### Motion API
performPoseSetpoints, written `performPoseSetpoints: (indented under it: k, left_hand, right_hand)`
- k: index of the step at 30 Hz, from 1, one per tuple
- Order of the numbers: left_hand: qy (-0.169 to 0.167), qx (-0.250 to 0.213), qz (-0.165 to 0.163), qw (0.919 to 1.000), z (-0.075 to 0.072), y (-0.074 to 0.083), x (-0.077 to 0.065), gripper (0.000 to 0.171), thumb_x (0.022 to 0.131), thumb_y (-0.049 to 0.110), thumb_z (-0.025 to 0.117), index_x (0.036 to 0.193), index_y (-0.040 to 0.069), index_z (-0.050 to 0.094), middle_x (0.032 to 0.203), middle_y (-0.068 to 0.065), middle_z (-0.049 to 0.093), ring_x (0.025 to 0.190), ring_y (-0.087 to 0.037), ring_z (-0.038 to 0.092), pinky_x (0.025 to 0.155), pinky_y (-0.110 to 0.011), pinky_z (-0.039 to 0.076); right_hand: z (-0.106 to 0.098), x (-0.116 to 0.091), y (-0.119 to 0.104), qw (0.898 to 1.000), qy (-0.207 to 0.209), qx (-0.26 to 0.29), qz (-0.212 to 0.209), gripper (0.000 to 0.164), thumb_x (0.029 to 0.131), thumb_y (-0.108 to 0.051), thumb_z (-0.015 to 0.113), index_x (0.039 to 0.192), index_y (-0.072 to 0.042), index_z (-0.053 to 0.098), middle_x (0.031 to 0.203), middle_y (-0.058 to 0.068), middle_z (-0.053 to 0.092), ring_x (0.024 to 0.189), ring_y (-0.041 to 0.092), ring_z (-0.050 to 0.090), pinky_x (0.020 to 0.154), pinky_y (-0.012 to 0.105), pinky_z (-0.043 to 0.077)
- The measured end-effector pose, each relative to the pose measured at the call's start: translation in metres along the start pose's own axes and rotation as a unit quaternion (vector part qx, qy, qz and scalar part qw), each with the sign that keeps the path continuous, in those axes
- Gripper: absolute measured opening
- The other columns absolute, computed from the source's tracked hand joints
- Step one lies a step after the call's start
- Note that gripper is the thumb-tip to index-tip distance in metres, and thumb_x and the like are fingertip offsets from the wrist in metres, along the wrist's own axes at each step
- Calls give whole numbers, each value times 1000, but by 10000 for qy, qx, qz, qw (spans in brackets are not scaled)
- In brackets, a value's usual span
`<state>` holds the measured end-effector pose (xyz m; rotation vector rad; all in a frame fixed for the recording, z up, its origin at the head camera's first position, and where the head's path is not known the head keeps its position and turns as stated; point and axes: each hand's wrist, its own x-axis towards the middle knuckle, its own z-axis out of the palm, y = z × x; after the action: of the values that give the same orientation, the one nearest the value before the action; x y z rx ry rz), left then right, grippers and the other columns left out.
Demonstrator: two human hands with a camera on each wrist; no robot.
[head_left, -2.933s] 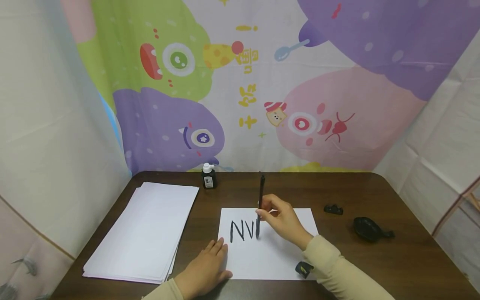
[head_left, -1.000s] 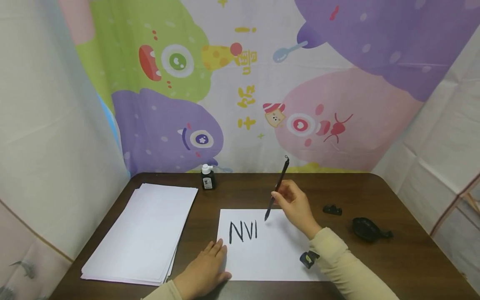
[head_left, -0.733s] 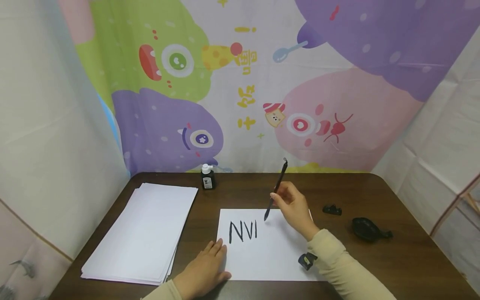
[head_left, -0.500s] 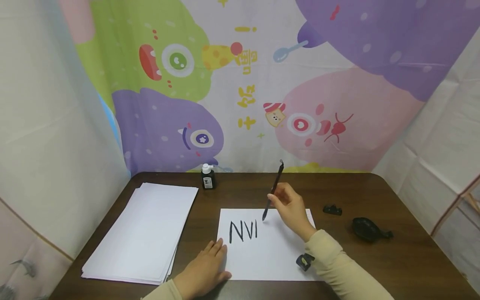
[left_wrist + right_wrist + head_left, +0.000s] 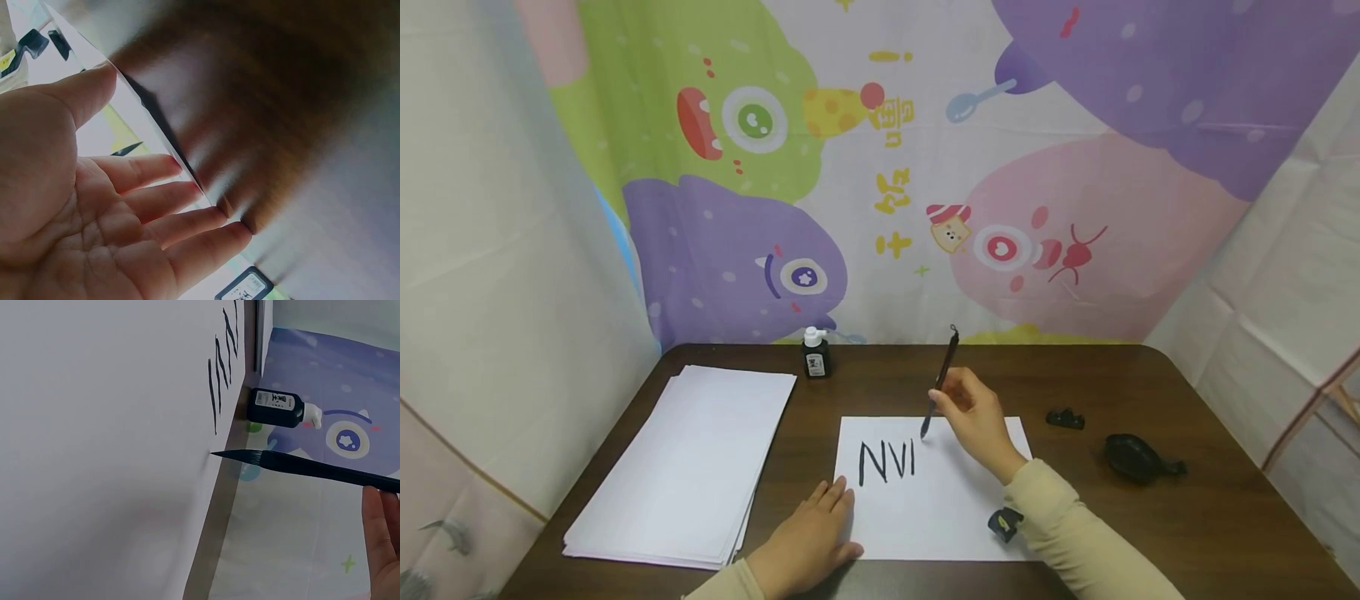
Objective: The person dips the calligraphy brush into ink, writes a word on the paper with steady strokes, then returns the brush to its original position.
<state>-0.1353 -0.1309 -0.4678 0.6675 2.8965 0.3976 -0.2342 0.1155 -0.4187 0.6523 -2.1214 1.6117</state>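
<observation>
A white sheet of paper (image 5: 925,521) lies on the dark wooden table, with "NVI" in black ink strokes (image 5: 887,462) at its upper left. My left hand (image 5: 808,537) rests flat at the sheet's left edge; the left wrist view shows its fingers (image 5: 200,253) extended. With thumb and fingertips, my right hand (image 5: 976,421) pinches a black writing brush (image 5: 950,354) above its bristles. The brush leans slightly right, its tip just right of the "I". In the right wrist view the brush (image 5: 312,467) points at the paper (image 5: 106,444); whether the tip touches, I cannot tell.
A stack of white paper (image 5: 685,467) lies at left. Behind the sheet stands a black ink bottle (image 5: 816,357) with a white cap. To the right are a small black brush rest (image 5: 1065,418) and a black leaf-shaped dish (image 5: 1138,458). A cartoon-printed cloth (image 5: 917,308) hangs behind the table.
Since the earliest frame, the brush has lifted off the "I" stroke and swung right. Over the last second it has drifted back left and down a little. My left hand has stayed put.
</observation>
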Motion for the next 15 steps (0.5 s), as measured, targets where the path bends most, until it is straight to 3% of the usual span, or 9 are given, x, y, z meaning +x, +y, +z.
performPoseSetpoints:
  k: [8, 15]
  left_hand:
    - [11, -24, 3, 10000, 0, 0, -1, 70, 87, 38, 70, 137, -7, 50, 148, -27, 44, 134, -49, 43, 102, -62, 43]
    - [-12, -19, -17, 10000, -1, 1, -1, 70, 88, 38, 70, 138, -7, 49, 149, -27, 43, 134, -49, 42, 103, -62, 42]
  right_hand:
    - [0, -2, 1, 9995, -38, -263, -158, 16, 87, 6, 68, 99, 7, 58, 82, 17, 63, 75, 19, 65, 67, 23, 59]
    - [0, -3, 2, 9988, -80, -434, -188, 15, 87, 4, 68, 98, 3, 59, 81, 15, 63, 74, 14, 63, 66, 24, 58]
